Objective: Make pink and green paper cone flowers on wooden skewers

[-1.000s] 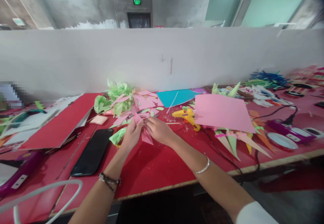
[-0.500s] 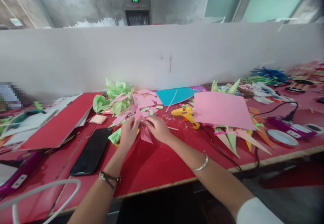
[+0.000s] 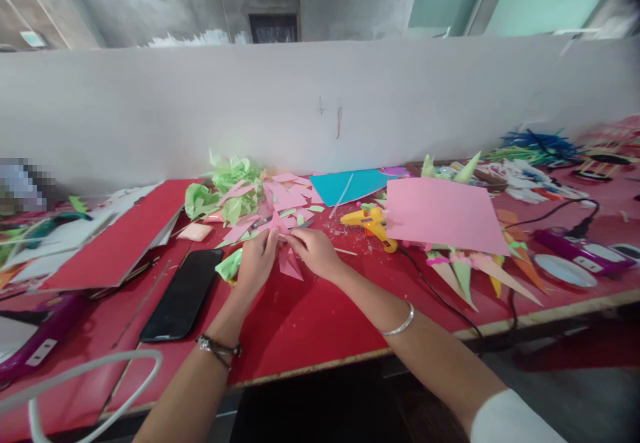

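Observation:
Between my hands is a folded piece of pink paper (image 3: 291,266), with pointed ends showing above and below my fingers. My left hand (image 3: 257,256) pinches it from the left, fingers closed. From the right, my right hand (image 3: 315,251) closes on the same paper with its fingertips, close to the left ones. My fingers cover the middle of the paper. A light green paper piece (image 3: 229,267) lies just left of my left hand. Pink paper scraps (image 3: 287,196) and crumpled green paper (image 3: 233,183) lie behind my hands.
A yellow glue gun (image 3: 367,223) lies right of my hands, its black cord trailing to the table edge. Beside it are a pink sheet (image 3: 445,213) and several paper cones (image 3: 460,273). A phone (image 3: 183,296) and a red board (image 3: 120,236) are at left.
The whole view has shifted slightly. My hands stay together on the pink paper, with only a small shift of the fingers.

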